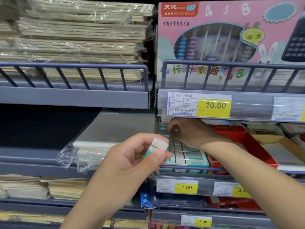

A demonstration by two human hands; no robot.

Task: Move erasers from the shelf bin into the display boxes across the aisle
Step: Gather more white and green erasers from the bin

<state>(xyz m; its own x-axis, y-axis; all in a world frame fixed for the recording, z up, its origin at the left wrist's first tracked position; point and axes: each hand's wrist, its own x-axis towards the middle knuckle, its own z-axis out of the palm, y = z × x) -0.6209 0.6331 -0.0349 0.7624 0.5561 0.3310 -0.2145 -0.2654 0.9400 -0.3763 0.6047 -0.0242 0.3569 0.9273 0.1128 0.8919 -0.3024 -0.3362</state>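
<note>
Grey-blue metal shop shelves [74, 96] fill the view. The left hand [132, 162] pinches a small white eraser in a teal sleeve [156, 148]. Just beyond it, the right hand [189, 131] reaches into the teal box of rowed erasers [189, 156], its fingertips curled in shadow; whether they hold anything cannot be told.

light: bright, even, from above | shadow: right hand [189, 131] dark under the shelf lip, empty bay at left nearly black | glare: plastic wrap [102, 15] | blur: soft top-left, far right | edges: rails bowed
</note>
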